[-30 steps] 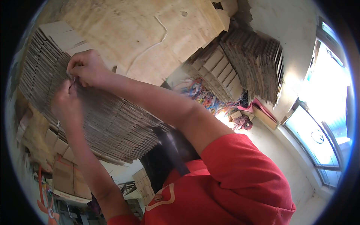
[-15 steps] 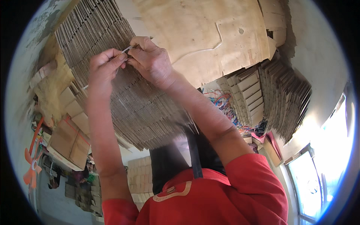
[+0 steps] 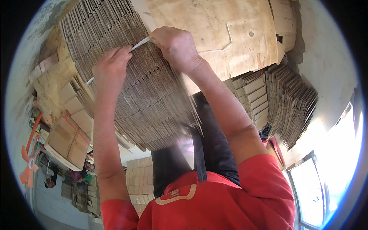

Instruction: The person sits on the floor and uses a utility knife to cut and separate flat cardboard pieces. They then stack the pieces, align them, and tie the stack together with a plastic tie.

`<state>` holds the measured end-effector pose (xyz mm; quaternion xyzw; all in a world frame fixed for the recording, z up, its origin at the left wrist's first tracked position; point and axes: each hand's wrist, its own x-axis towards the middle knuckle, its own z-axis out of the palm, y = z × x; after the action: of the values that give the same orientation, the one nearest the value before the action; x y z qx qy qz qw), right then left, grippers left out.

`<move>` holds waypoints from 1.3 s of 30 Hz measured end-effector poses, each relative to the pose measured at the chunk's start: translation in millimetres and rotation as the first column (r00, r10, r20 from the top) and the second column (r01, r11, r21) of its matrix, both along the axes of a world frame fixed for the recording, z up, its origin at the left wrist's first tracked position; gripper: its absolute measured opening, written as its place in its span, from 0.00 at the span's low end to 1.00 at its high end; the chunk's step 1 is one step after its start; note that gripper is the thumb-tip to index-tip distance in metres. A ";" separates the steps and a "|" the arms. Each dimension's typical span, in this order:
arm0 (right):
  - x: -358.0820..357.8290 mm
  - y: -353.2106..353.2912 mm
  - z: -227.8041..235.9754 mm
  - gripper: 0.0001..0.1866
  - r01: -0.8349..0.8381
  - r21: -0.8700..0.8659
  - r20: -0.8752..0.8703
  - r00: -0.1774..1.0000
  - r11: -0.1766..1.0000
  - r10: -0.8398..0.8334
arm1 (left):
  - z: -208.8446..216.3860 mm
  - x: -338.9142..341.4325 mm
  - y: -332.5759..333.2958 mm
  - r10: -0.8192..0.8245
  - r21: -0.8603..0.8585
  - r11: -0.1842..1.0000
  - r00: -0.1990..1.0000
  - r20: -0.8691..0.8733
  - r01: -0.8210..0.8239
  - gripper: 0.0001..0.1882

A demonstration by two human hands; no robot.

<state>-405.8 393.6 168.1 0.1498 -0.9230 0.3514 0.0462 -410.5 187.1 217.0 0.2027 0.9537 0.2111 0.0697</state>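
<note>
A white plastic strap point(image 3: 139, 44) runs taut between my two hands, across a long stack of flattened cardboard pieces point(image 3: 142, 99) standing on edge. My left hand point(image 3: 112, 69), slightly blurred, is closed on one part of the strap near the stack's left side. Farther right, my right hand point(image 3: 174, 44) grips the strap in a fist at the stack's right edge. A short piece of strap shows left of my left wrist, against the stack's side. The strap's loose tail point(image 3: 220, 50) trails over the wooden board to the right.
A pale wooden board point(image 3: 214, 19) lies right of the stack. More bundled cardboard point(image 3: 289, 103) stands at the right, near a bright window point(image 3: 308, 188). On the left are a cardboard box point(image 3: 69, 140) and an orange fan point(image 3: 30, 165).
My hands have moved apart from where they were close together, the right one going rightward and farther away. More strap now shows between them, and its tail on the board has shifted.
</note>
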 end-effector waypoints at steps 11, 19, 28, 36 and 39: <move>-9.0 0.9 -7.9 0.10 0.624 -0.531 0.825 0.534 0.573 0.184 | 29.5 -14.6 -3.0 0.016 0.233 0.970 0.974 0.225 -0.070 0.05; -11.5 2.4 -22.5 0.10 0.705 -0.633 0.770 0.535 0.319 0.348 | -31.8 -9.2 2.3 -0.333 0.654 0.087 0.597 0.730 -0.751 0.17; -73.0 53.7 -31.6 0.17 0.410 -0.726 0.645 0.685 0.552 0.339 | -28.6 -7.7 12.2 -0.124 0.597 0.234 0.585 0.801 -0.768 0.16; -35.2 27.3 -4.8 0.13 -0.358 -0.044 0.152 0.920 0.933 0.361 | -26.3 -8.3 16.3 -0.091 0.570 0.233 0.566 0.820 -0.788 0.15; -33.3 20.6 -10.4 0.09 -0.162 -0.550 0.327 0.861 0.819 0.390 | -25.3 -8.3 17.3 -0.108 0.574 0.208 0.564 0.818 -0.792 0.15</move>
<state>-439.0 414.2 157.7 0.1877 -0.7530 0.6070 -0.1711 -418.9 204.4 191.7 -0.1494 0.5434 0.7876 0.2491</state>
